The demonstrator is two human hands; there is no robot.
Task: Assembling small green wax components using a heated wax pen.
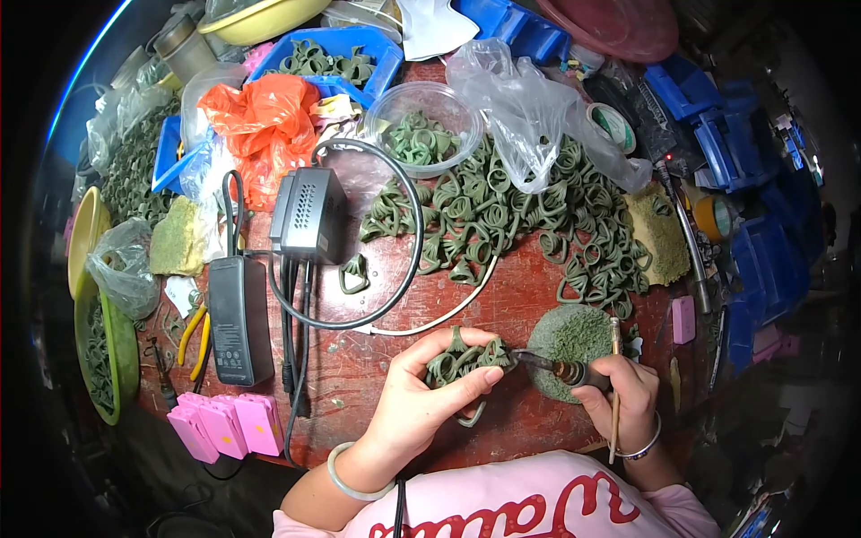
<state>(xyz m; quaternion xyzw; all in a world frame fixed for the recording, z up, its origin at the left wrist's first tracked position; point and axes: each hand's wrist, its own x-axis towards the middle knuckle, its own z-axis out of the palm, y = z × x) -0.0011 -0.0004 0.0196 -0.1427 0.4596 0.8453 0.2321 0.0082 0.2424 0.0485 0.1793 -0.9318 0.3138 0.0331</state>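
Left hand [430, 386] is gripping green rings [463, 361], left of the round block [574, 330]; right hand [626, 396] is clamping pen [567, 369] and stick [615, 339] at the block's near right, pen pointing ringward.

The worktop [359, 386] has a worn red surface with pale scuffs. A broad heap of green ring-shaped pieces [489, 211] spreads across its far middle, and a single ring [355, 266] lies apart from it, near a dark grey box [309, 220]. A black power adapter [242, 327], yellow-handled pliers [192, 335] and pink blocks [258, 423] lie toward the left; a round green pad [574, 336] sits right of centre.
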